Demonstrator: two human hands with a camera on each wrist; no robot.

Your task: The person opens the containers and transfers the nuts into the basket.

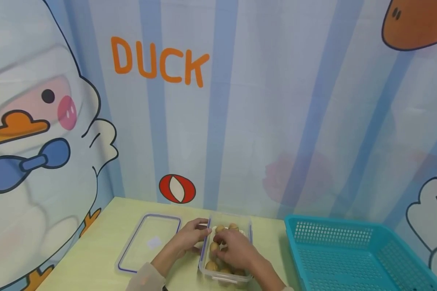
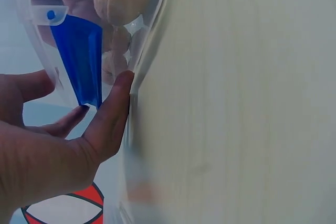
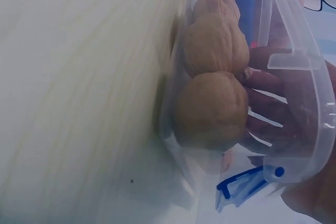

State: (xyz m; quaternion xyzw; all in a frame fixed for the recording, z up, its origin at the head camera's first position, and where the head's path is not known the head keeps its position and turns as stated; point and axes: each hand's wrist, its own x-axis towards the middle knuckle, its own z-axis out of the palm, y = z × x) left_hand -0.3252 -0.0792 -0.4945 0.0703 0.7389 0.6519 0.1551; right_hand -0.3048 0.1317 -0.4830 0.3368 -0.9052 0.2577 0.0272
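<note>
Head view: half-curled left hand (image 1: 190, 236) grips the box (image 1: 229, 278), inside which the curled right hand (image 1: 236, 247) pinches a walnut (image 1: 214, 247).

Tan walnuts (image 3: 211, 111), turquoise basket (image 1: 338, 256), blue-striped backdrop (image 1: 273, 101)

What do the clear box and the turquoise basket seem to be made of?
The clear box looks like smooth, shiny plastic: brown nuts show through its walls. The turquoise basket also seems plastic, perhaps satin-finished, judging by its rounded rim and regular moulded holes; the exact kind can't be told.
</note>
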